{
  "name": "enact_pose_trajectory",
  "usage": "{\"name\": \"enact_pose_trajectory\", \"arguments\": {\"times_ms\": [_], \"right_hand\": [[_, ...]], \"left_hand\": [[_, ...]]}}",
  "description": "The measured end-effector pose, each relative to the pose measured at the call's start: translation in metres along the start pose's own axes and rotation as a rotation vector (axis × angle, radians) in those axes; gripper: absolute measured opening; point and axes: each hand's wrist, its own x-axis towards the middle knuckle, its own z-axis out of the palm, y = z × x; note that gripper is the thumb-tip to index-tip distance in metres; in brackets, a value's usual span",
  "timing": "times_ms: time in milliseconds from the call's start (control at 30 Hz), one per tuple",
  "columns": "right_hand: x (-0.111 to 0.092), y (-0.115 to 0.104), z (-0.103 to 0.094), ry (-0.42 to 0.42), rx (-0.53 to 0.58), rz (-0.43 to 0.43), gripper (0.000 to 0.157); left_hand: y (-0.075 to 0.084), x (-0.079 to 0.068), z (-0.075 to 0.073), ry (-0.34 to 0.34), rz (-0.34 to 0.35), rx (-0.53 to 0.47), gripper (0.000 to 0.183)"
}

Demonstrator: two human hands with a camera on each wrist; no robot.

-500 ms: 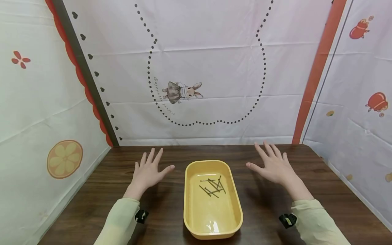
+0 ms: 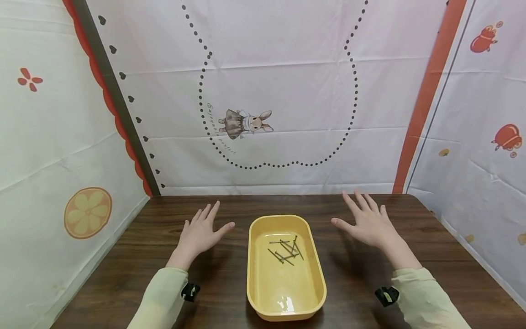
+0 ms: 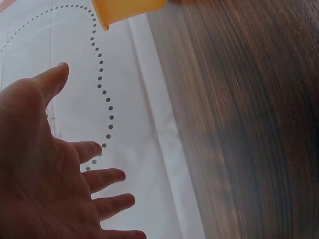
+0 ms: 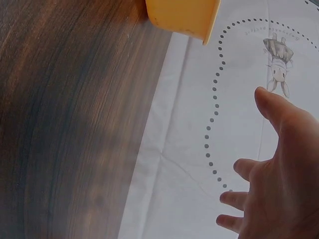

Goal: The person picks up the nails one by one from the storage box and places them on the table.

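A yellow rectangular tray [image 2: 285,292] with rounded corners stands on the table between my two hands. Several dark nails [image 2: 286,251], or perhaps screws, lie crossed over one another on its floor, towards the far end. To the tray's left my left hand [image 2: 199,233] hovers with fingers spread, holding nothing. My right hand [image 2: 371,224] is held likewise on the right, thumb towards the tray. Neither hand touches the tray. In the left wrist view the palm of the left hand [image 3: 45,169] shows, and the tray's corner [image 3: 127,10] is at the top.
The dark wooden table [image 2: 135,256] ends at the back against a white printed cloth [image 2: 283,105]. More cloth hangs on the left [image 2: 37,146] and right [image 2: 485,128]. A small black device [image 2: 190,291] sits at the left wrist, another black device [image 2: 386,296] at the right.
The left hand has tilted a little and its fingers have dipped slightly. The right hand, tray and nails look the same apart from a tiny shift of the whole view.
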Motion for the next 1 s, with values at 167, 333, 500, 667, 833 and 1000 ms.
{"name": "enact_pose_trajectory", "arguments": {"times_ms": [167, 333, 500, 667, 833, 1000], "right_hand": [[-0.001, 0.001, 0.001, 0.0, -0.004, 0.003, 0.092], [-0.001, 0.002, 0.002, 0.003, -0.005, 0.0, 0.092], [-0.001, 0.002, 0.003, 0.002, -0.004, 0.002, 0.091], [-0.001, 0.001, 0.002, 0.002, -0.002, 0.002, 0.091], [-0.001, 0.001, 0.003, 0.003, -0.001, 0.001, 0.091], [0.0, 0.001, 0.004, 0.004, -0.002, 0.001, 0.092]], "left_hand": [[0.002, 0.001, 0.002, -0.017, 0.011, -0.058, 0.092], [0.005, 0.001, 0.006, -0.039, 0.002, -0.134, 0.093], [0.008, 0.002, 0.01, -0.055, -0.015, -0.2, 0.093], [0.012, -0.001, 0.014, -0.076, -0.019, -0.286, 0.09], [0.018, -0.004, 0.018, -0.091, -0.026, -0.33, 0.087], [0.021, -0.005, 0.02, -0.088, -0.034, -0.354, 0.086]]}}
